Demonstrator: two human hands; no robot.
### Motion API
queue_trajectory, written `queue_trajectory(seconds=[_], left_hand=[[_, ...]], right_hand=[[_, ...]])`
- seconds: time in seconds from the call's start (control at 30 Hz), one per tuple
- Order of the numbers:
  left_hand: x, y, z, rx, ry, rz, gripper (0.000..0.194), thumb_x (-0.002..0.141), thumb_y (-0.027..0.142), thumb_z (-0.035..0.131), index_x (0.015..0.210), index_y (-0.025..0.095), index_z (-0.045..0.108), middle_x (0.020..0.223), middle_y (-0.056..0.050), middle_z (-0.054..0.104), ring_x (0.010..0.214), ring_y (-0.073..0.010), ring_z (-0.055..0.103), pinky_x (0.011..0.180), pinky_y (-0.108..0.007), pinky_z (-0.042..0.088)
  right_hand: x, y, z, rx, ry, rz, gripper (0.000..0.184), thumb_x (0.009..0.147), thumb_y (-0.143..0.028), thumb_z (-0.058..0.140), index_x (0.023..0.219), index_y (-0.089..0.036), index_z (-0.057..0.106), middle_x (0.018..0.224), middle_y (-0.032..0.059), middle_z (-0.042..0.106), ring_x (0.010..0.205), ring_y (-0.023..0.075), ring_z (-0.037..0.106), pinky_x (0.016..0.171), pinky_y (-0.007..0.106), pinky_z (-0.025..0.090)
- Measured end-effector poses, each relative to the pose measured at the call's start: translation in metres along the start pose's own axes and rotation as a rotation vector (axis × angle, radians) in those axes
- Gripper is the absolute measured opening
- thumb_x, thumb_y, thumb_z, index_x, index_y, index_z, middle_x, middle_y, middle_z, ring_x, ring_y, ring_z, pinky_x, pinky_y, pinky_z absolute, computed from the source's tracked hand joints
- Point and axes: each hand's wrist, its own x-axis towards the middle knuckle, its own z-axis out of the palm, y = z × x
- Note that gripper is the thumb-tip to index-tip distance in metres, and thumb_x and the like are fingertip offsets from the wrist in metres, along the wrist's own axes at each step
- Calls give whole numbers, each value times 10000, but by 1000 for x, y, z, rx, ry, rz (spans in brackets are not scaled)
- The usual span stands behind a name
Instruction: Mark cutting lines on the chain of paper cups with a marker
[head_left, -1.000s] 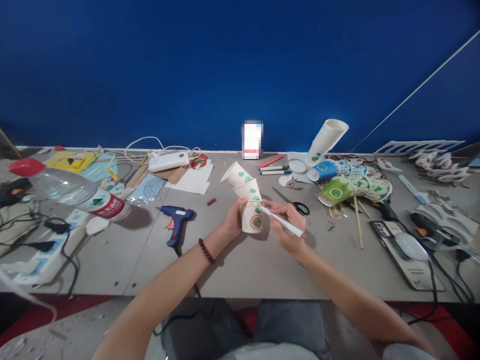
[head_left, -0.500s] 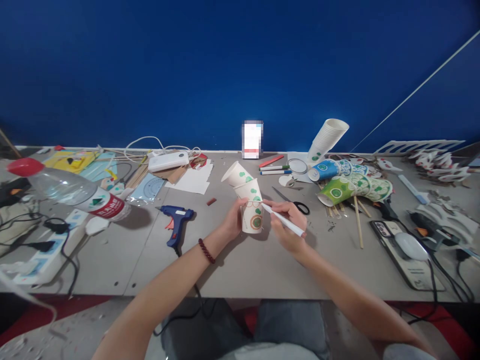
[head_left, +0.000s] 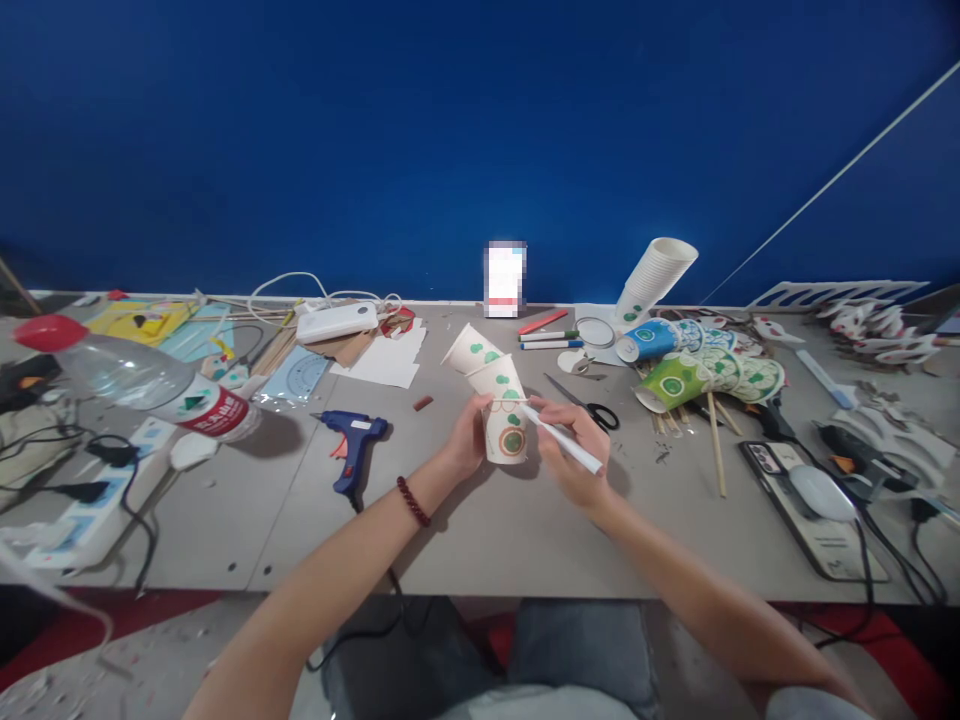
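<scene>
Several white paper cups [head_left: 507,436] with green and orange prints are joined in a bent chain in front of me. My left hand [head_left: 471,438] is closed around the left side of the nearest cup. In my right hand [head_left: 576,448] is a white marker [head_left: 568,446], its tip at the nearest cup's right side, close to the rim joint. Thin reddish curved lines show on the cup near that tip. Beyond the right hand lie black-handled scissors [head_left: 589,403]. A blue hot glue gun [head_left: 355,440] rests left of my left wrist.
A bottle with a red cap [head_left: 161,385] and a power strip [head_left: 105,500] are at left. Toward the back stand a lit phone [head_left: 505,282] and stacked cups [head_left: 654,282]. Markers [head_left: 550,338] lie behind the scissors; green cup chain [head_left: 679,382] and another phone [head_left: 806,520] at right.
The marker and my right hand have shifted slightly left and up. The held cups have tilted or turned very slightly; both hands keep their hold.
</scene>
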Motion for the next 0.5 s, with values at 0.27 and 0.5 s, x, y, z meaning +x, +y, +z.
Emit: queue_trajectory(seconds=[0.27, 0.5], left_hand=[[2, -1, -2, -21, -13, 32, 355, 650, 399, 746, 858, 116, 701, 832, -75, 740, 785, -229, 666, 792, -343, 478], [6, -4, -8, -32, 44, 12, 356, 660, 371, 740, 907, 122, 680, 859, -76, 729, 853, -245, 660, 841, -360, 459]], right_hand=[[-1, 2, 1, -4, 16, -41, 136, 817, -123, 606, 884, -241, 607, 825, 32, 705, 995, 284, 749, 814, 398, 612], [-1, 1, 2, -28, 1, -22, 101, 826, -146, 608, 870, -237, 614, 816, 30, 720, 961, 277, 759, 788, 391, 623]])
